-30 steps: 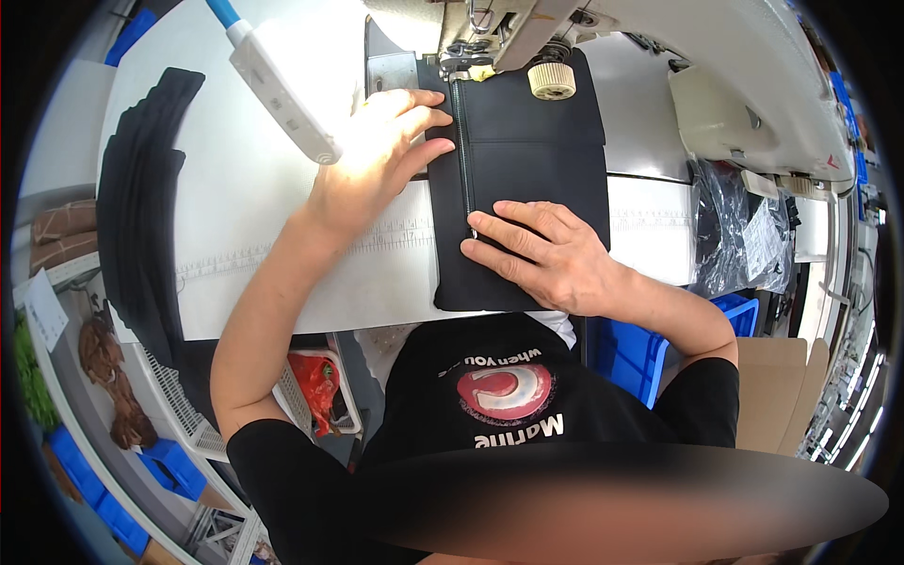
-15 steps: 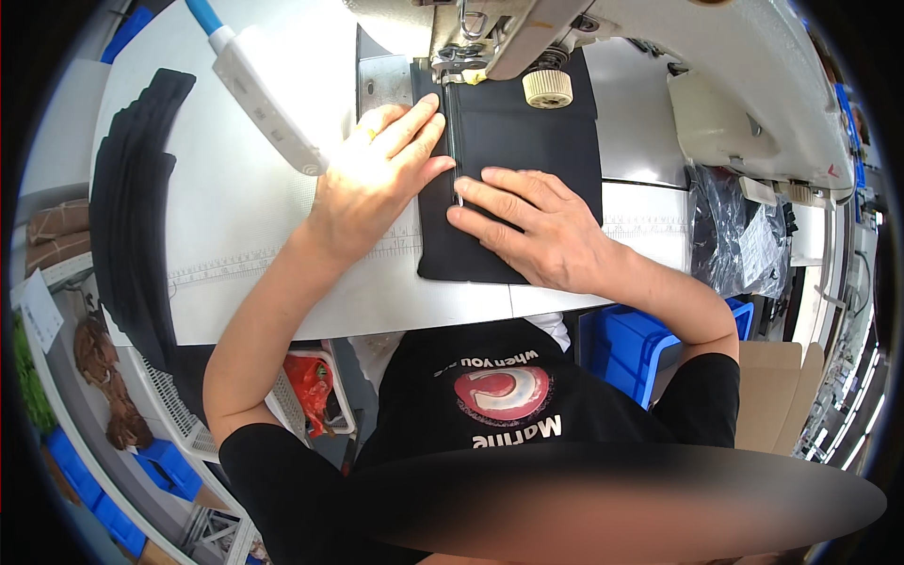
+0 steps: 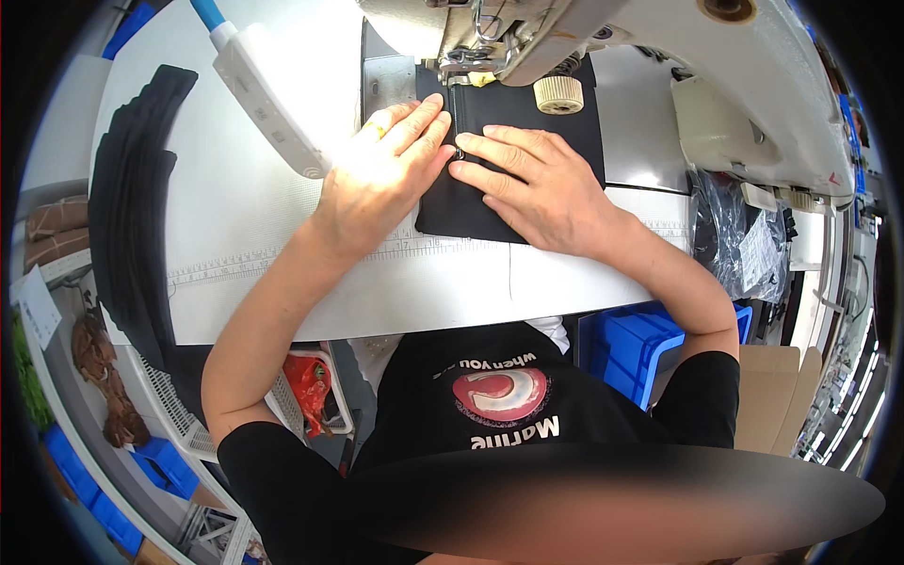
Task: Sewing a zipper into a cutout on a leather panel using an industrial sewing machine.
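Observation:
A black fabric piece (image 3: pixel 476 215) lies on the white sewing table under the presser foot (image 3: pixel 461 68) of a sewing machine (image 3: pixel 772 71). Down its left part runs a narrow shiny dark strip, which looks like a zipper (image 3: pixel 460 153). Flat along the left edge of the cloth rests my left hand (image 3: pixel 384 174), its fingers stretched toward the presser foot and a ring on one of them. My right hand (image 3: pixel 551 188) presses on the cloth right of the strip, fingers spread and pointing left. Some fingertips touch the strip.
Stacked black fabric strips (image 3: pixel 137 207) hang over the table's left edge. A white lamp (image 3: pixel 268 104) on a blue tube glares beside my left hand. Printed ruler marks (image 3: pixel 282 262) cross the table. Right are a clear plastic bag (image 3: pixel 739 235) and, below, a blue bin (image 3: pixel 626 348).
The fabric has moved away from me, farther under the presser foot. My right hand has gone forward with it, while my left hand has shifted only slightly.

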